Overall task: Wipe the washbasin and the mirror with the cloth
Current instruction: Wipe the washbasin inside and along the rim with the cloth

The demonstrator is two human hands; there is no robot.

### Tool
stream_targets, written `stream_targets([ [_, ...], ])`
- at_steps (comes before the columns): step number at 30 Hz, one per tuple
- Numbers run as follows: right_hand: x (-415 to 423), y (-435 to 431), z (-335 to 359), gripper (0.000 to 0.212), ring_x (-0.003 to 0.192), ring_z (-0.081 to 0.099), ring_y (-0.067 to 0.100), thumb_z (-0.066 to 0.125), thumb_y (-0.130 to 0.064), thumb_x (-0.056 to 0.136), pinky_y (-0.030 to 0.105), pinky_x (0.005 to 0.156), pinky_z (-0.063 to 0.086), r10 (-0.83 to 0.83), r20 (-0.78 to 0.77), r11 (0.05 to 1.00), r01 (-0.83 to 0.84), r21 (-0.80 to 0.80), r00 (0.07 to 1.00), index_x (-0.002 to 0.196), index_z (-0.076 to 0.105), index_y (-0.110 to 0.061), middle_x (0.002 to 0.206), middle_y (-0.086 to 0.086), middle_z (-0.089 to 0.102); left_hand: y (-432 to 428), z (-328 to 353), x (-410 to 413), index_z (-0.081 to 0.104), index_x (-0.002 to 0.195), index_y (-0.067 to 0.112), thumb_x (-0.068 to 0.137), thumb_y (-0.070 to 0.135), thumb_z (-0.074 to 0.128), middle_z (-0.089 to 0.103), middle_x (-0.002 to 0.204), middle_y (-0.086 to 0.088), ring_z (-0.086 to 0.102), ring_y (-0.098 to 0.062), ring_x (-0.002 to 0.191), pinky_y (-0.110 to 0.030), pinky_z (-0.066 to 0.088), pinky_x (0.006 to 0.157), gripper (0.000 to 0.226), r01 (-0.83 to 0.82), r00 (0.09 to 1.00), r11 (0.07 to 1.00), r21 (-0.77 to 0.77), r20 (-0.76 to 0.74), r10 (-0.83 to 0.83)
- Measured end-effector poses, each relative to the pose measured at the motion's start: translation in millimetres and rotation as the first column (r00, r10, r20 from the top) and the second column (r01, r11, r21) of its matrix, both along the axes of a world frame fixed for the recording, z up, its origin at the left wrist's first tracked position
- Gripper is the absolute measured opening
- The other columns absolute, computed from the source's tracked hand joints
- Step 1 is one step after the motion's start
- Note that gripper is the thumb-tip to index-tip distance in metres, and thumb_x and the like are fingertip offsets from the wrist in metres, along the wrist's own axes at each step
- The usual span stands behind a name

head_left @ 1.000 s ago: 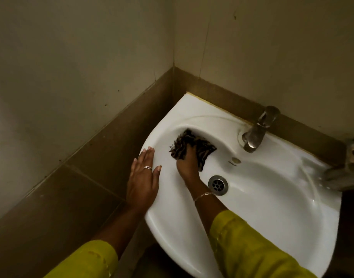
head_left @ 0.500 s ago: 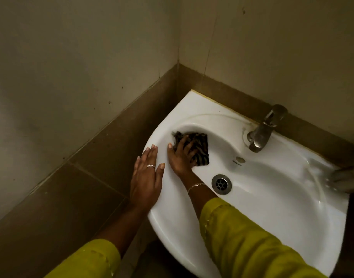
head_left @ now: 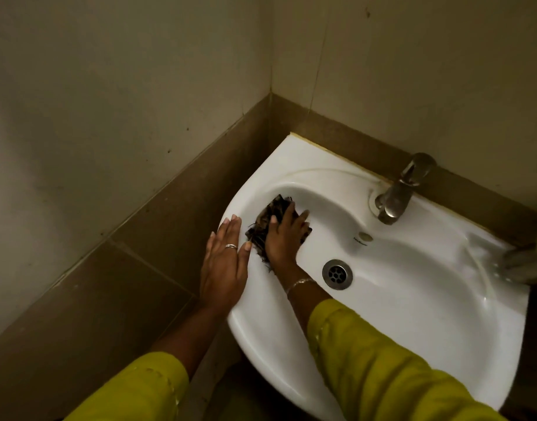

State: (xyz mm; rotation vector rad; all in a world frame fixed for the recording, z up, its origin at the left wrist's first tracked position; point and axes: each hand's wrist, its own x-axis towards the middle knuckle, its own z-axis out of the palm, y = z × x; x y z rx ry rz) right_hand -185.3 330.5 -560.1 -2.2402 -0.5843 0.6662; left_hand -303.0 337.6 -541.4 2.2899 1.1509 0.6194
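1. The right hand is lying flat on the cloth, its fingers spread and nearly straight. Its grip is not closing round the fabric but pressing it down with palm and fingers.
2. The cloth, dark and patterned, is sitting on the left inner wall of the washbasin, just below the rim. Its long axis is running from the far side of the bowl toward the person, with one corner poking out beyond the fingertips and frayed threads trailing at the near end by the wrist.
3. The left hand is resting palm down on the left rim, fingers straight and together and pointing away from the person, holding nothing. Its thumb is lying just beside the cloth's left edge.
4. A ring is showing on the left hand and a bracelet on the right wrist; both yellow-green sleeves are pushed up the forearms.
5. The drain is sitting near the right wrist, on its right, and the white bowl is lying open across to its right side.
6. The tap is standing on the back ledge, well apart from the cloth.
7. The basin is fitting into a corner, with brown tiles close along its left and back edges.
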Motion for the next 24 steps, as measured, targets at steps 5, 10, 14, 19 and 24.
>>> stream_targets([
  [5, -10, 17, -5, 0.066, 0.140, -0.020, 0.037, 0.026, -0.042, 0.098, 0.055, 0.111, -0.006, 0.071, -0.055, 0.988, -0.078, -0.132, 0.996, 0.147, -0.013, -0.019, 0.153, 0.014, -0.022, -1, 1, 2, 0.026, 0.141, 0.013, 0.088, 0.047, 0.016, 0.033, 0.148, -0.004, 0.017, -0.003, 0.133, -0.028, 0.009, 0.113, 0.064, -0.008, 1.000, 1.000, -0.008, 0.015, 0.008],
  [10, -12, -6, -13, 0.065, 0.140, -0.020, 0.038, 0.027, -0.043, 0.098, 0.057, 0.111, -0.005, 0.336, 0.028, 0.930, -0.326, -0.170, 0.942, 0.147, -0.011, -0.022, 0.153, 0.013, -0.023, 0, 1, 1, 0.028, 0.141, 0.012, 0.088, 0.045, 0.016, 0.032, 0.148, -0.005, 0.016, -0.003, 0.133, -0.027, 0.007, 0.113, 0.064, -0.001, 1.000, 1.000, 0.002, 0.009, 0.001],
  [14, -18, -29, -13, 0.064, 0.140, -0.021, 0.035, 0.025, -0.046, 0.098, 0.054, 0.112, -0.006, 0.510, 0.031, 0.848, -0.497, -0.184, 0.860, 0.146, -0.011, -0.024, 0.154, 0.010, -0.023, 0, 2, 2, 0.028, 0.140, 0.011, 0.088, 0.044, 0.017, 0.033, 0.148, -0.006, 0.017, -0.004, 0.133, -0.027, 0.008, 0.113, 0.063, 0.007, 1.000, 1.000, 0.010, 0.006, -0.007],
  [19, -31, -65, -17, 0.062, 0.141, -0.020, 0.030, 0.018, -0.049, 0.094, 0.051, 0.112, -0.008, 0.652, 0.042, 0.748, -0.634, -0.197, 0.757, 0.144, -0.014, -0.029, 0.155, 0.004, -0.021, 0, 3, 1, 0.031, 0.139, 0.009, 0.088, 0.043, 0.016, 0.036, 0.146, -0.008, 0.025, -0.018, 0.137, -0.029, 0.009, 0.113, 0.064, 0.008, 1.000, 1.000, 0.011, -0.012, -0.008],
  [24, -35, -108, -13, 0.066, 0.141, -0.023, 0.025, 0.012, -0.054, 0.087, 0.049, 0.112, -0.011, 0.741, -0.013, 0.653, -0.726, -0.215, 0.671, 0.144, -0.014, -0.032, 0.154, 0.000, -0.023, -1, 7, 1, 0.029, 0.140, 0.008, 0.091, 0.035, 0.025, 0.033, 0.148, -0.009, 0.023, -0.019, 0.139, -0.027, 0.007, 0.112, 0.056, 0.009, 0.999, 1.000, 0.007, -0.035, -0.009],
])
